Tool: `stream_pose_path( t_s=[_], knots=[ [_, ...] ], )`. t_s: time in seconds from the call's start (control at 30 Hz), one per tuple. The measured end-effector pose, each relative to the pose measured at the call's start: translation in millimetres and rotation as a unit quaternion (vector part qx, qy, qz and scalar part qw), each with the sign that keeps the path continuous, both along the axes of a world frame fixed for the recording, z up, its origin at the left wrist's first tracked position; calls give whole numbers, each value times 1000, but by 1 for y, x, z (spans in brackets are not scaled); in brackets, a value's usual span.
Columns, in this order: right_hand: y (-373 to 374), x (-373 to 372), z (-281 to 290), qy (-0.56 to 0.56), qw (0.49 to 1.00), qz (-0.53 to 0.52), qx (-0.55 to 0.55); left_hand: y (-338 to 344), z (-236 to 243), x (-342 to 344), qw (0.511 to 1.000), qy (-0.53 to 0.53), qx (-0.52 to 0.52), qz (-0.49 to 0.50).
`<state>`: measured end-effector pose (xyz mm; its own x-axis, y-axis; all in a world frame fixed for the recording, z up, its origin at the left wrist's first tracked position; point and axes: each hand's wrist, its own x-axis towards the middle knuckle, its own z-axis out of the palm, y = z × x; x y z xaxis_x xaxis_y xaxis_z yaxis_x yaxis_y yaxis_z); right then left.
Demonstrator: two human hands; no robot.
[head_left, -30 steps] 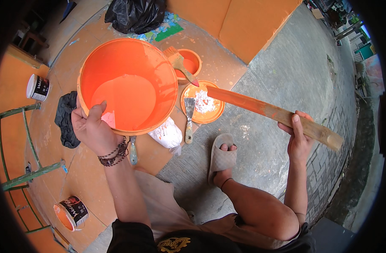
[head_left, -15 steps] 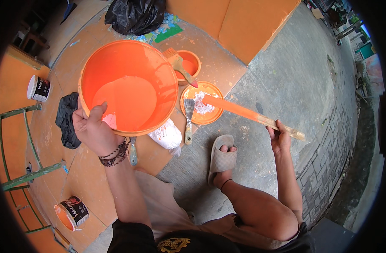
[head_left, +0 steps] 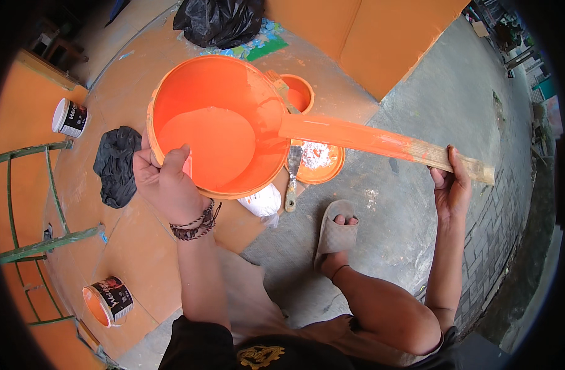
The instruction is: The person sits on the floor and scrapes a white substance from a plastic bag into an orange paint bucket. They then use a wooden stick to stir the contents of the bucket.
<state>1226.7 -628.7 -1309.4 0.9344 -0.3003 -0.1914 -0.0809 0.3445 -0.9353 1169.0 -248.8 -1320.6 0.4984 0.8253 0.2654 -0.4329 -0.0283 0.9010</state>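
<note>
My left hand (head_left: pixel 168 182) grips the near-left rim of a large orange bucket (head_left: pixel 267 92), thumb inside and fingers outside. The bucket is tilted toward me, and orange paint (head_left: pixel 208 145) lies pooled in it. In my right hand (head_left: pixel 453 185) is the bare end of a flat wooden stick (head_left: pixel 368 142), coated orange along most of its length. Its painted end is at the bucket's right rim. Behind the bucket, a smaller orange tub (head_left: pixel 299 92) and a paintbrush (head_left: pixel 281 86) are partly hidden. A putty knife (head_left: pixel 293 179) lies against an orange lid (head_left: pixel 331 163) with white residue.
A white bag (head_left: pixel 262 200) sits below the bucket. Black plastic bags (head_left: pixel 117 166) lie left and at the back. Two small paint pails (head_left: pixel 69 117) and a green metal frame (head_left: pixel 54 246) stand at the left. My sandaled foot (head_left: pixel 338 228) rests on the concrete.
The stick has risen from over the lid, and its painted end is now at the bucket's rim. My right hand has moved up and right. The bucket appears further right in view.
</note>
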Motion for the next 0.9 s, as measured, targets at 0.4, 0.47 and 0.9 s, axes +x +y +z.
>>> stream_pose_path(
  t_s=[0.4, 0.47, 0.9],
  knots=[
    [132, 5, 18, -64, 974, 187, -114, -6, 17, -15, 998, -15, -26, -50],
    [136, 5, 7, -36, 980, 179, -82, -6, 19, -16, 998, -16, -28, -50],
    [107, 3, -25, 71, 987, 125, 76, 6, 19, -12, 999, -13, -26, -24]
  ],
)
